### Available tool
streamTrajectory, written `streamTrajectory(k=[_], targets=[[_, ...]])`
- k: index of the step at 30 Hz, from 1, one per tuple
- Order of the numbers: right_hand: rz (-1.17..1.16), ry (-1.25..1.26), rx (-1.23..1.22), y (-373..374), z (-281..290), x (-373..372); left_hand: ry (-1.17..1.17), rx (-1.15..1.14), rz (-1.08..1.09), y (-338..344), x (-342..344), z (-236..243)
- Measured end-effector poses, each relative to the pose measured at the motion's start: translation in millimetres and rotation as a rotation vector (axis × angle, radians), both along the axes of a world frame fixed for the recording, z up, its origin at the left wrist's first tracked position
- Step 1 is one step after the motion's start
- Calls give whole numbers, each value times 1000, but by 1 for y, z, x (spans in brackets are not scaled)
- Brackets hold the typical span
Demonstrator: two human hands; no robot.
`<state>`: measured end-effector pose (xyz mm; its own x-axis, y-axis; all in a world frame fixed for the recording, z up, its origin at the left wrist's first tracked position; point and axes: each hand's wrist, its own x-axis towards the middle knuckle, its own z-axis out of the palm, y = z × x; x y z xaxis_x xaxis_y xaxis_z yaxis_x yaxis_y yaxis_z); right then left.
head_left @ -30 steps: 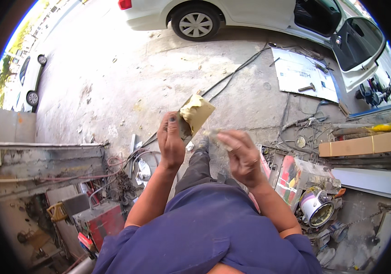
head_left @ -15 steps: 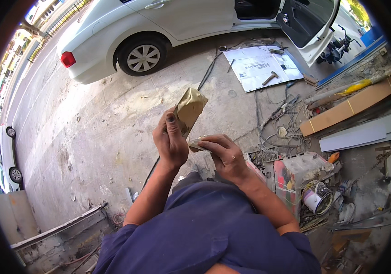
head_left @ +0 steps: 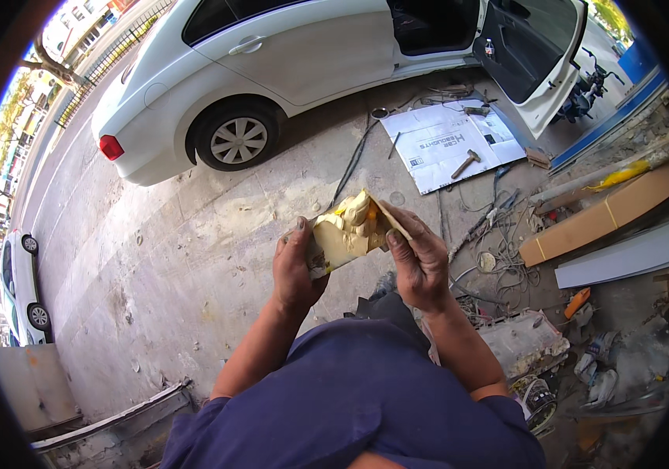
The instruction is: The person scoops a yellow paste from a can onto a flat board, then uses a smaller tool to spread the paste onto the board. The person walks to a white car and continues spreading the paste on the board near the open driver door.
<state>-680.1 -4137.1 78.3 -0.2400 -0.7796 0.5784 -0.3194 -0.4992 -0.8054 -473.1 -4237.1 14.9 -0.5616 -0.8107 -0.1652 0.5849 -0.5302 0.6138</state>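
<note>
The left hand (head_left: pixel 295 266) is clamped on the side of a small board (head_left: pixel 333 252), thumb on top near the edge and the other fingers curled out of sight. A thick heap of pale cream paste (head_left: pixel 350 224) with yellow streaks lies on the board, which is held out in front of the person's body, above the floor (head_left: pixel 155 297). The right hand (head_left: pixel 422 266) is closed around a flat spreader (head_left: pixel 394 220), its thumb on the near face; the spreader is tilted and its edge meets the right side of the paste. The two hands are apart, with the board and paste between them.

Beyond them a white car (head_left: pixel 319 62) stands on the floor, its rear wheel (head_left: pixel 238 142) facing the person and its front door (head_left: pixel 534 59) swung wide. Near that door lies a white sheet (head_left: pixel 428 144) with a hammer (head_left: pixel 466 164) on it. A dark hose (head_left: pixel 352 162) runs across the floor beyond the paste. To the right are a long cardboard box (head_left: pixel 600 211) and, just beside it, a pale panel (head_left: pixel 624 254). A messy bucket (head_left: pixel 536 400) lies low by the person's right arm, partly hidden. At the far left stands another white car (head_left: pixel 20 277).
</note>
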Motion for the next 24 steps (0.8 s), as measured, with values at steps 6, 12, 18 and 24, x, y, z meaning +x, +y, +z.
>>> streamTrajectory(k=[6, 12, 18, 24], targets=[[-28, 395, 82, -39, 1, -104, -15, -5, 34, -44, -86, 16], [-413, 491, 38, -69, 8, -169, -190, -53, 103, -89, -146, 16], [-400, 624, 89, -122, -26, -152, -320, -190, 94, -135, -213, 29], [-324, 477, 214, -172, -3, -199, -311, -423, 59, -237, -250, 12]])
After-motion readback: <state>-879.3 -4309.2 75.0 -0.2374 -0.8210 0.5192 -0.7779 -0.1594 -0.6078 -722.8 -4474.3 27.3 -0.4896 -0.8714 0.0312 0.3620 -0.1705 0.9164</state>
